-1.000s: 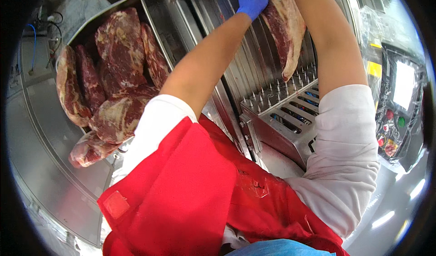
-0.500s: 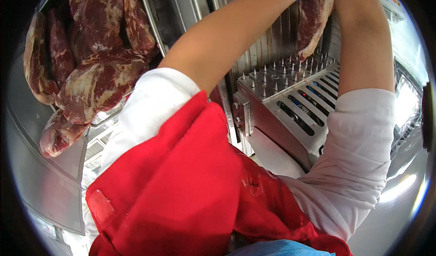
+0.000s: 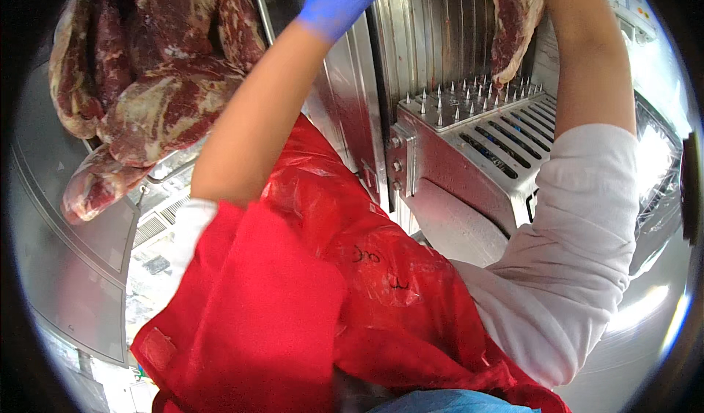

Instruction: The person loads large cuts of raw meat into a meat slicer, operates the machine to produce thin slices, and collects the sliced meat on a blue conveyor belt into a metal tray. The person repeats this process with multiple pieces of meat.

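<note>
My left hand (image 3: 348, 1), in a blue glove, is at the top edge, left of the ribbed metal panel. Its fingers are cut off by the frame, so their pose is hidden. A strip of raw meat (image 3: 513, 24) with a pale fat edge hangs down at the upper right. Its lower tip is just above or among the metal spikes (image 3: 458, 105) of a steel machine (image 3: 469, 145); I cannot tell whether it touches. My right forearm reaches up beside the meat, but my right hand lies beyond the top edge, as does the meat's upper end.
Several large pieces of raw meat (image 3: 172, 109) are heaped at the upper left, one overhanging the edge. A steel door edge (image 3: 345, 90) stands between heap and machine. The machine has a slotted cover (image 3: 510, 149). A red apron (image 3: 293, 296) covers my front.
My left hand has moved left, away from the hanging meat, and that forearm now stands steeper. The meat stays hanging near the spikes. The whole view has shifted slightly.
</note>
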The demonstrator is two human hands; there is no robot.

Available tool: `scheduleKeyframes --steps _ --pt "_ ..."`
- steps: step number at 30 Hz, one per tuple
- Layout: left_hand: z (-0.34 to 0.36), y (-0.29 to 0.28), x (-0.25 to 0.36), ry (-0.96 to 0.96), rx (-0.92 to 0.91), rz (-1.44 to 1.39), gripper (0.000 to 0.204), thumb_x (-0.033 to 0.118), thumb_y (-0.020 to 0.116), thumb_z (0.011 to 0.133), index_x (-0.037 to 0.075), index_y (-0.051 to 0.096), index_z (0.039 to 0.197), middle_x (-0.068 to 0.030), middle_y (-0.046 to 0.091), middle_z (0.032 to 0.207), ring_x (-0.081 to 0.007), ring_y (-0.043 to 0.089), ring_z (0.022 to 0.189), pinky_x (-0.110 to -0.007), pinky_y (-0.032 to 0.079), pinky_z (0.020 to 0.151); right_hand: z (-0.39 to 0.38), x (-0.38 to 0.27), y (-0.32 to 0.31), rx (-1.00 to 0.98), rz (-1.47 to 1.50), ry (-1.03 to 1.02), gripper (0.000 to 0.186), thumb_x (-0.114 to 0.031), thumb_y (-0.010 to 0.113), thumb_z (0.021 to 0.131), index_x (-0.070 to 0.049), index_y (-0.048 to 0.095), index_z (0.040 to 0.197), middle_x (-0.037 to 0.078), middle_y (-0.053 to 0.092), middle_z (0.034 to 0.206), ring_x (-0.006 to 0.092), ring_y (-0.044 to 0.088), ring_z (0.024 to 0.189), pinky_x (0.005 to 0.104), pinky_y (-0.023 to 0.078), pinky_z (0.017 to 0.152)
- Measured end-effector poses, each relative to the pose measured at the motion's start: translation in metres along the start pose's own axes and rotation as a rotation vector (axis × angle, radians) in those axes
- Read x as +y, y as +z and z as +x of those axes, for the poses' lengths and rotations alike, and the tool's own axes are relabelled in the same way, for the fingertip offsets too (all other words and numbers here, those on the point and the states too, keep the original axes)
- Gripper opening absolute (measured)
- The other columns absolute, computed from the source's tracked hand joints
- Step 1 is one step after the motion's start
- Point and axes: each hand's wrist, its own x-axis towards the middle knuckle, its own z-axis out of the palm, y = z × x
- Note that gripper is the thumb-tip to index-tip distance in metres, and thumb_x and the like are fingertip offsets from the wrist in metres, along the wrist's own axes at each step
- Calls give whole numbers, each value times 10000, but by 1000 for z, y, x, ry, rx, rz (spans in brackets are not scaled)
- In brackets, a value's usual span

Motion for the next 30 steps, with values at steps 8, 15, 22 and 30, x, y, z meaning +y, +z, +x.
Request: scheduleKeyframes --steps 8,15,22,30 --pt "-120 -165 51 -204 -234 220 202 47 540 901 -19 636 1066 -90 653 998 -128 600 926 -260 460 853 -74 -83 -257 -487 892 1002 621 -481 640 796 -90 528 1265 167 588 1204 250 563 1105 383 412 980" --pt "-128 -246 93 -66 -239 654 220 86 536 899 -16 624 1074 -117 658 964 -180 605 891 -299 461 831 -276 -174 -375 -642 440 1544 784 -464 628 788 32 378 1342 240 572 1186 345 558 1112 414 434 950" --pt "-135 -339 -12 -161 -567 1271 466 374 644 800 31 599 1113 -227 607 1055 -396 579 963 -444 455 853 -313 -186 -424 -614 292 2009 868 -483 573 802 32 233 1413 279 537 1217 401 529 1135 460 424 955" --pt "-176 -391 -91 -196 -451 1218 428 305 632 825 46 554 1157 -184 599 1031 -331 567 961 -415 454 844 -322 -180 -426 -632 260 2097 836 -456 558 818 53 245 1404 253 596 1136 377 589 1053 451 468 897"
